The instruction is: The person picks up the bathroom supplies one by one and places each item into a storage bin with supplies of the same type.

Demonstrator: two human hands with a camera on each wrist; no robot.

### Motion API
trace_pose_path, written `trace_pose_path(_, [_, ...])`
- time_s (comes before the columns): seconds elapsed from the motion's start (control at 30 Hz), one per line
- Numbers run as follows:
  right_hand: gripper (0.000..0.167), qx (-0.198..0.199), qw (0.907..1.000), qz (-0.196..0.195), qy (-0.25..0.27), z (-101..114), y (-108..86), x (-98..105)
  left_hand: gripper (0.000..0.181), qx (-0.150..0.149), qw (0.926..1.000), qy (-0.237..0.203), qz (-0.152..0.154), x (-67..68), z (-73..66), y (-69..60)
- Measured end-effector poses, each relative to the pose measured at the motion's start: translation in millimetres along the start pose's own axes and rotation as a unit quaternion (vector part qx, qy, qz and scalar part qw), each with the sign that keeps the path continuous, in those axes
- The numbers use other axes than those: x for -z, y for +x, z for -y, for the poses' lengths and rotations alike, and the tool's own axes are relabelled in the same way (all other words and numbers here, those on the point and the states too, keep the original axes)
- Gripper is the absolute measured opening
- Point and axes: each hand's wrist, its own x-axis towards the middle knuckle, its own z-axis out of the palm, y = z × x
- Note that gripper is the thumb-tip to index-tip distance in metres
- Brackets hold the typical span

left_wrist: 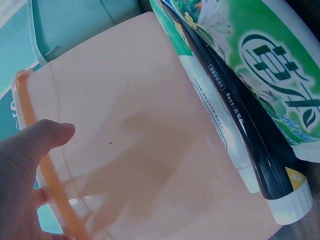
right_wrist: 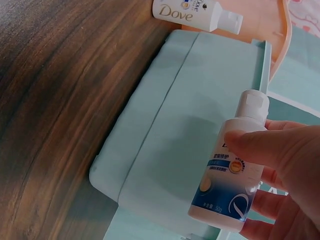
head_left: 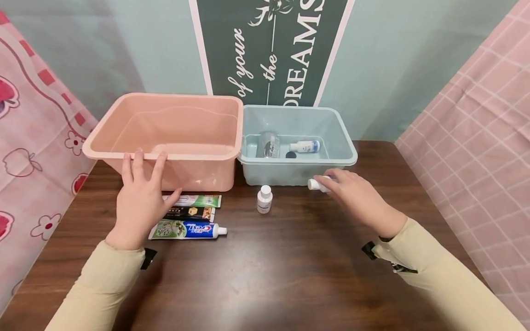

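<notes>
My right hand [head_left: 358, 195] grips a small white bottle [head_left: 318, 185] just in front of the blue bin's front wall; the right wrist view shows this bottle [right_wrist: 227, 175] with a blue lower label, pinched between thumb and fingers. My left hand [head_left: 141, 202] rests its fingertips on the front rim of the pink bin [head_left: 198, 174], fingers spread. Another white bottle [head_left: 264, 200] stands upright on the table between the hands; it reads Dove in the right wrist view. Inside the blue bin [head_left: 290, 174] lie a clear bottle [head_left: 270, 145], a white-and-blue bottle [head_left: 307, 146] and a dark round piece [head_left: 291, 155].
Three toothpaste tubes lie stacked front to back before the pink bin: a green-and-white one [head_left: 203, 201], a black one [head_left: 203, 213] and a blue-and-green one [head_left: 186, 230]. The brown table [head_left: 256, 285] ends at a wall with a poster [head_left: 269, 55]; patterned cloths hang on both sides.
</notes>
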Motion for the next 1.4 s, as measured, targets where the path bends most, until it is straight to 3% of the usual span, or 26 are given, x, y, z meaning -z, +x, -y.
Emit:
trace_pose_path(0.37, [0.049,-0.003,1.0000,0.005,-0.002,-1.6,3.8,12.6,0.088,-0.001,0.9999,0.009,0.011,2.5,2.8,-3.6])
trace_pose_path(0.9, [0.046,-0.008,0.9996,0.001,-0.028,-15.0,30.0,43.6,0.088,-0.007,0.9999,0.011,-0.002,2.2,1.6,-2.4])
trace_pose_path(1.4, [0.043,-0.024,0.9982,0.039,-0.039,-32.9,53.2,49.8,0.088,-0.005,1.0000,0.007,-0.004,2.0,0.6,0.8])
